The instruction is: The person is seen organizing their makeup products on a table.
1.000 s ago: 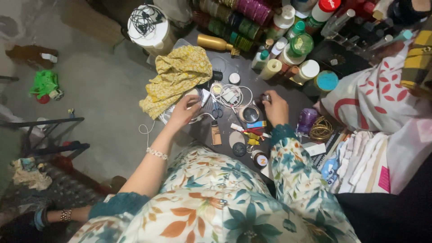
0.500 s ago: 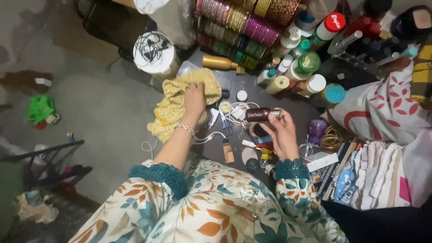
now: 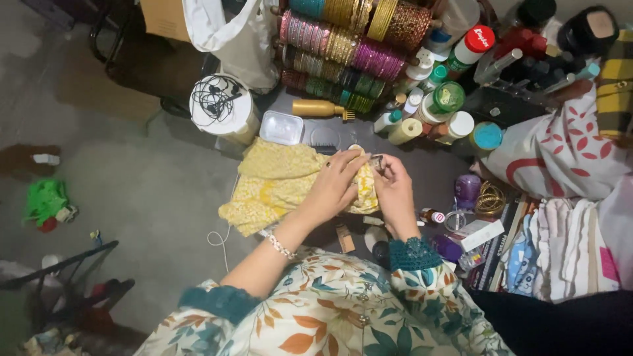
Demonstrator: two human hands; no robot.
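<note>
A dark counter [image 3: 432, 168] stands crowded with bottles, jars and stacked bangles [image 3: 343, 46] above a bare grey floor [image 3: 132, 178]. Over its near edge both hands meet — the left hand [image 3: 333, 188] presses the yellow patterned cloth [image 3: 283, 184] around a small bottle [image 3: 377, 160], the right hand [image 3: 394, 188] pinching that bottle's end — both grips closed

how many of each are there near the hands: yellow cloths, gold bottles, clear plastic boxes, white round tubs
yellow cloth, under the left hand, beside the right hand: 1
gold bottle: 1
clear plastic box: 1
white round tub, black earphones on top: 1
total: 4
</note>
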